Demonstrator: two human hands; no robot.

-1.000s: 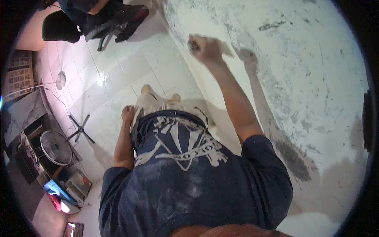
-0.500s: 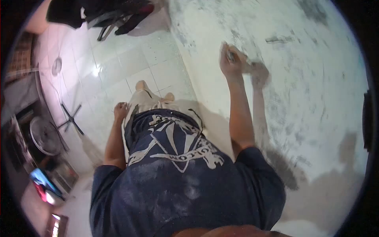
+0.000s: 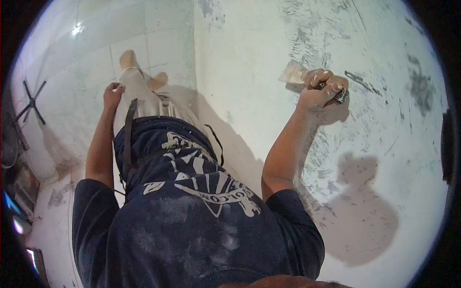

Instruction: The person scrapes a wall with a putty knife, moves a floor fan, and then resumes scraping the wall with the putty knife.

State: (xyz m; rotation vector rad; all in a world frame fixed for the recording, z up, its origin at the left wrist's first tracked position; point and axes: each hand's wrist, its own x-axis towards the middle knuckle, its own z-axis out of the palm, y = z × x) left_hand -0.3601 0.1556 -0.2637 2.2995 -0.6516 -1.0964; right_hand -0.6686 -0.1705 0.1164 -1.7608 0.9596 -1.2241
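My right hand [image 3: 325, 91] is closed around the handle of a putty knife [image 3: 294, 73], raised in front of a pale wall [image 3: 249, 72]. The knife's broad blade points left, close to the wall; whether its edge touches cannot be told. Dark scuffs and scrape marks cover the wall around that hand. My left hand [image 3: 114, 95] hangs low beside my trouser leg [image 3: 137, 91], its fingers curled in, and nothing shows in them.
Pale floor tiles [image 3: 158, 36] meet the wall's foot, with my bare feet [image 3: 128, 60] near that corner. A dark cross-shaped stand base [image 3: 31, 102] is on the floor at left. My shadow [image 3: 365, 216] falls on the wall at lower right.
My view has swung toward the wall, and the dark items at upper left have left it. My right hand has turned, bringing the putty knife's blade into sight on its left.
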